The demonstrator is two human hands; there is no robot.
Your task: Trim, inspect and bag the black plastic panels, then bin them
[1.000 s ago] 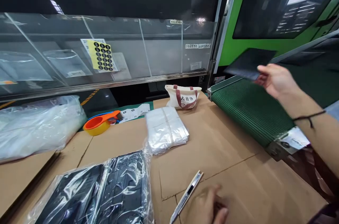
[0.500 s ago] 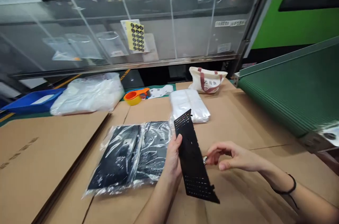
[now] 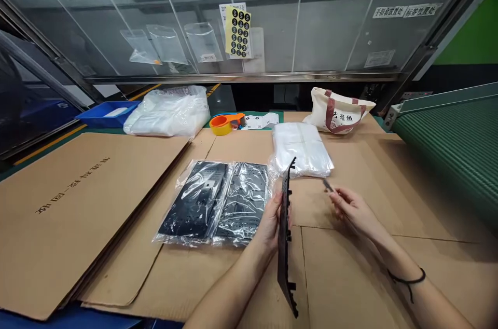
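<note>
My left hand (image 3: pixel 271 222) is closed around a long black plastic panel (image 3: pixel 285 235), held on edge so that its narrow side with small clips faces me. Between the fingertips of my right hand (image 3: pixel 352 209) is a small thin blade-like tool (image 3: pixel 327 185); its exact kind I cannot make out. The tool is apart from the panel, to its right. Left of my left hand, black panels (image 3: pixel 198 196) lie side by side in clear plastic wrap on the cardboard. A stack of clear plastic bags (image 3: pixel 301 147) lies just behind the held panel.
Stacked cardboard sheets (image 3: pixel 89 199) lie on the left. Along the back are a blue tray (image 3: pixel 99 116), a bundle of plastic bags (image 3: pixel 169 113), an orange-and-yellow tape dispenser (image 3: pixel 222 124) and a cloth tote bag (image 3: pixel 338 111). A green conveyor belt (image 3: pixel 455 137) stands at right.
My left hand has turned the panel from its broad perforated face to its edge. My right hand has moved away from it, and the tool now shows. The camera view has shifted left.
</note>
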